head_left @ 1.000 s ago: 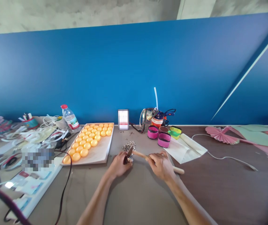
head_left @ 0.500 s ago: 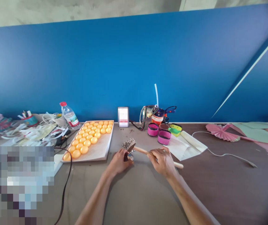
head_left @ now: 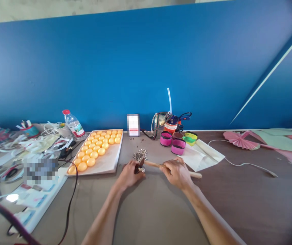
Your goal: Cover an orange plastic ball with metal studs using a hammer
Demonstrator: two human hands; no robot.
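Note:
My right hand (head_left: 178, 173) is wrapped round the pale wooden handle of a hammer (head_left: 195, 175). The handle lies nearly level, and its dark brown head sits close to the fingers of my left hand (head_left: 130, 176). That hand is closed, thumb and fingers pinched around something dark that they mostly hide. A small shiny piece (head_left: 142, 169) shows by the fingertips, beneath the hammer head. Just beyond both hands, a loose pile of small silvery metal pieces (head_left: 140, 154) lies on the table (head_left: 151, 211).
To the left stands a white tray (head_left: 110, 163) with rows of orange balls. Behind it is a plastic bottle (head_left: 74, 126). Pink and yellow-green bands (head_left: 178, 146) and white paper (head_left: 198, 160) lie right of the pile. Cables and a power strip (head_left: 47, 195) occupy the left side.
The hammer head has turned and dropped slightly toward my left fingers, uncovering more of the metal pile. My left hand stays in nearly the same place. The view has shifted slightly.

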